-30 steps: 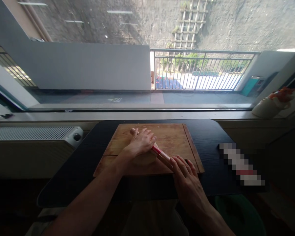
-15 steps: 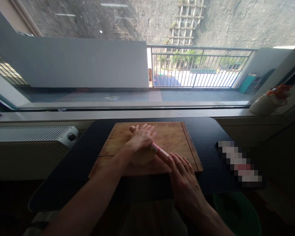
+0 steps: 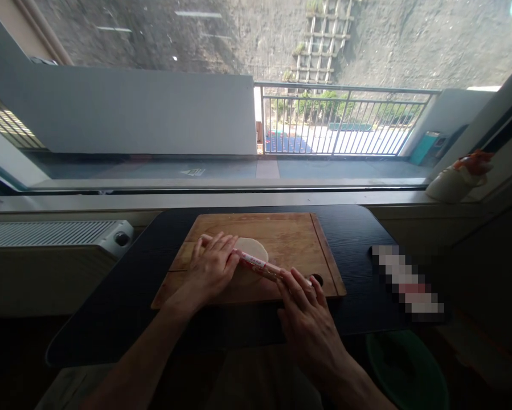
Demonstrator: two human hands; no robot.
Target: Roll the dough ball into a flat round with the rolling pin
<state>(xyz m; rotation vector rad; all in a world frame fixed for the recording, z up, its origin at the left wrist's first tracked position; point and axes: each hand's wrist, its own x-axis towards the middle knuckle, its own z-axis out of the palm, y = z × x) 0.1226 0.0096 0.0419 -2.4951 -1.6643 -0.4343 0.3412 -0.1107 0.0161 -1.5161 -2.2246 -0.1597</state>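
A round, flat sheet of pale dough (image 3: 254,247) lies on a wooden cutting board (image 3: 290,230). Slanting across the dough is a rolling pin (image 3: 256,261) with a pink and white printed wrapper. My left hand (image 3: 213,262) is closed over its far left part, fingers curving over the top. Near the board's front right, my right hand (image 3: 304,299) has its fingers over the pin's other end. The pin and my left hand hide part of the dough.
The board lies on a dark table (image 3: 349,245) below a window. A blurred-out flat object (image 3: 405,279) is at the table's right edge. A green tub (image 3: 409,370) stands lower right, a radiator (image 3: 54,233) left, and a white pot (image 3: 454,182) on the sill.
The rolling pin has come back toward me and to the left with both hands on it. More of the dough's far side now shows. The view has shifted slightly.
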